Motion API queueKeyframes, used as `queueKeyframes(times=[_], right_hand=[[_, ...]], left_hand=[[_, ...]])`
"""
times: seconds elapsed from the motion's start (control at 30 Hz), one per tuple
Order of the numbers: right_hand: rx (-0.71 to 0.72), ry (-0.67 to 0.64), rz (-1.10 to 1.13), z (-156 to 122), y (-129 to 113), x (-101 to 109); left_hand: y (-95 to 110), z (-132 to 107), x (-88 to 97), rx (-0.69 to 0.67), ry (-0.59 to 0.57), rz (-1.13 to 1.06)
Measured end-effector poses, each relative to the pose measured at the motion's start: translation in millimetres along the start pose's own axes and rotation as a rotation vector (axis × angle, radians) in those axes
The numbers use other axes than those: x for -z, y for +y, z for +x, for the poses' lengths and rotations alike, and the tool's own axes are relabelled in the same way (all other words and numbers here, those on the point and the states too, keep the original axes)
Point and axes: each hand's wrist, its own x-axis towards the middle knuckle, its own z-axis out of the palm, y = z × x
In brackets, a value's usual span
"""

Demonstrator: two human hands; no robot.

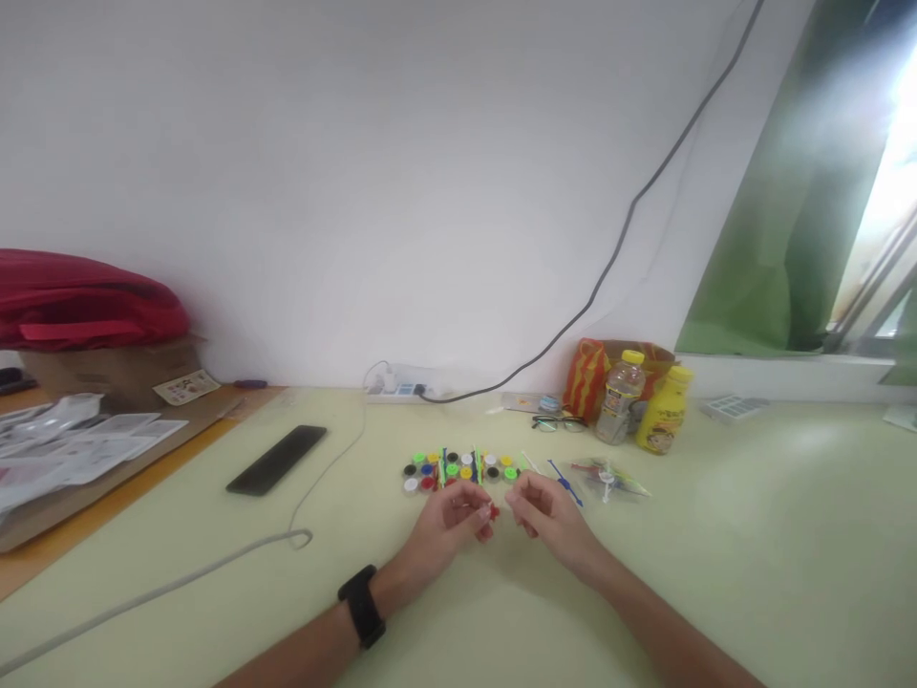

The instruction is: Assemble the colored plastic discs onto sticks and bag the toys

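My left hand (450, 518), with a black watch on its wrist, pinches a small red plastic piece (494, 512) between thumb and fingertips. Just to its right, my right hand (550, 516) is closed in a pinch; whatever lies between those fingers is too small to make out. The two hands are close but apart, above the table. Behind them lie several small round coloured pieces (411, 485), partly hidden by my fingers, with thin coloured sticks among them. A blue stick-like part (567, 483) and a clear bag of coloured parts (622, 481) lie beyond my right hand.
A black phone-like slab (277, 461) and a pale cable (215, 562) lie on the left. Along the wall are a power strip (405, 380), glasses (559, 422), a striped bag (582, 377), a clear bottle (619, 401) and a yellow bottle (663, 416). A cardboard box (115, 375) stands far left.
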Motion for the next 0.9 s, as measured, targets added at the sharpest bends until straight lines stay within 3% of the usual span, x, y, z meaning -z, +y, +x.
queueKeyframes(times=[0.17, 0.63, 0.8, 0.9], right_hand=[[-0.010, -0.079, 0.145, -2, 3, -5], [0.051, 0.021, 0.038, -8, 2, -6], [0.036, -0.084, -0.071, -4, 3, 3], [0.026, -0.084, -0.033, -2, 1, 5]], left_hand=[[1, 0, -0.2, 0.004, -0.038, -0.015], [1, 0, -2.4, 0.010, 0.012, 0.001], [1, 0, -2.3, 0.019, 0.000, -0.016], [1, -1, -2.2, 0.012, -0.008, -0.020]])
